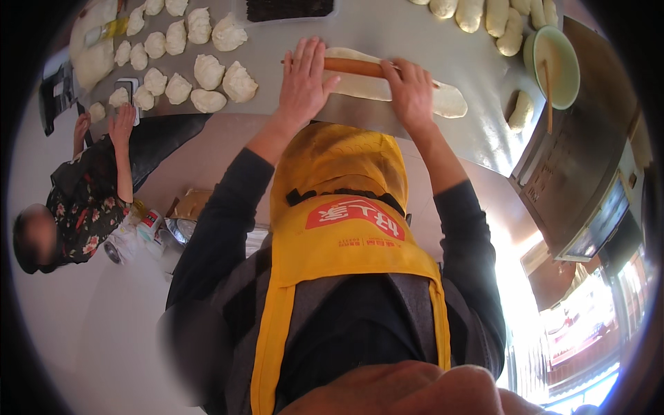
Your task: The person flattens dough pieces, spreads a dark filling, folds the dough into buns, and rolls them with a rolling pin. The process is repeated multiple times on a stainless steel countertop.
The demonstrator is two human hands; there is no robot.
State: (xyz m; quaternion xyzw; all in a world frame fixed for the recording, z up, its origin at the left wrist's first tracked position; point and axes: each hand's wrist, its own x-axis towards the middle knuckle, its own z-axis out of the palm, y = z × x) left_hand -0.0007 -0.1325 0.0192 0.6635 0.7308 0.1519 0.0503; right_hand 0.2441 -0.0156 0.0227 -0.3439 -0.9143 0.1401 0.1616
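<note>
A wooden rolling pin (355, 67) lies across a long, flat strip of dough (363, 89) on the metal worktop. My left hand (305, 78) rests over the pin's left end, fingers extended. Over its right part is my right hand (412, 91), with the fingers bent around it. The strip reaches past my right hand, where its rounded end (450, 101) shows. Part of the dough is hidden by the pin and my hands.
Several dough lumps (209, 71) lie at left, where a co-worker's hand (121, 124) touches one. A clear tray (290, 22) with dark contents is at top centre. At right are dough rolls (469, 14) and a green bowl (572, 67) with a stick.
</note>
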